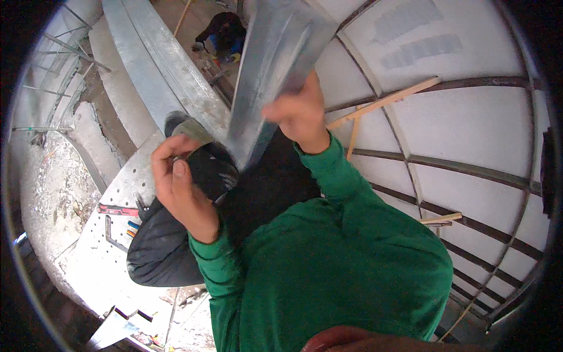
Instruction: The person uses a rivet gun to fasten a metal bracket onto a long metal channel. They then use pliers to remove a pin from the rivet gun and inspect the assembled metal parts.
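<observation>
A long galvanised metal profile with folded edges rises steeply in front of me, its lower end near my knees. My right hand grips its right-hand edge, with fingers and thumb blurred by motion. Lower and to the left, my left hand is raised over my bent leg, apart from the profile. Its fingers are loosely curled and separated from the thumb, and nothing shows between them. Both arms are in green sleeves.
Long metal strips lie ahead to the left. Beside my leg, a pale perforated board holds a red-and-black tool and a dark angled tool. White panels on dark framing stand at right, with a wooden batten against them.
</observation>
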`<state>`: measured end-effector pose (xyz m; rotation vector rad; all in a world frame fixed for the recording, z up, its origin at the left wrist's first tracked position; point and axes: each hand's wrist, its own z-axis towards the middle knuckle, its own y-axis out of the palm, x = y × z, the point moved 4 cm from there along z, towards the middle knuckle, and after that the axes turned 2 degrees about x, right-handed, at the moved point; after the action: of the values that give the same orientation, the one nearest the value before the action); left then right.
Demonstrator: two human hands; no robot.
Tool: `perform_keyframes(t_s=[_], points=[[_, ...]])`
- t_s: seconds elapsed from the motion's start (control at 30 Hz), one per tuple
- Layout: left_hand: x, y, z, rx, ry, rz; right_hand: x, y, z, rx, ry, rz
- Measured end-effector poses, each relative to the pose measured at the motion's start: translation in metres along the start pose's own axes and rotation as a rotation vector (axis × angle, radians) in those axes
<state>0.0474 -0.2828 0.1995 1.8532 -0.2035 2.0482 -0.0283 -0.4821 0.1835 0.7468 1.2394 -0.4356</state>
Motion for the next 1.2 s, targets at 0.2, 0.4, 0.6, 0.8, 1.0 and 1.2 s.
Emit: perform_keyframes(t_s=[0.2,0.4,0.6,0.8,1.0,1.2], points=[[-0.025,-0.040,-0.015,-0.196,0.007,0.116,0.055,-0.022,0.048,0.347,0.489,0.745],[-0.027,0.023,-0.016,0.002,0.175,0.047,0.121,-0.011,0.020,0.400,0.732,0.954],[-0.004,0.039,-0.009,0.092,0.384,0.237,0.136,0.005,0.001,0.193,0.844,1.000],[-0.001,0.044,-0.014,0.134,0.468,0.262,0.126,0.010,-0.001,0.086,0.829,0.964],[-0.001,0.049,-0.014,0.120,0.497,0.252,0.122,0.011,-0.003,0.135,0.800,0.984],[0.005,0.051,-0.014,0.081,0.497,0.330,0.130,0.005,-0.006,0.140,0.803,1.013]])
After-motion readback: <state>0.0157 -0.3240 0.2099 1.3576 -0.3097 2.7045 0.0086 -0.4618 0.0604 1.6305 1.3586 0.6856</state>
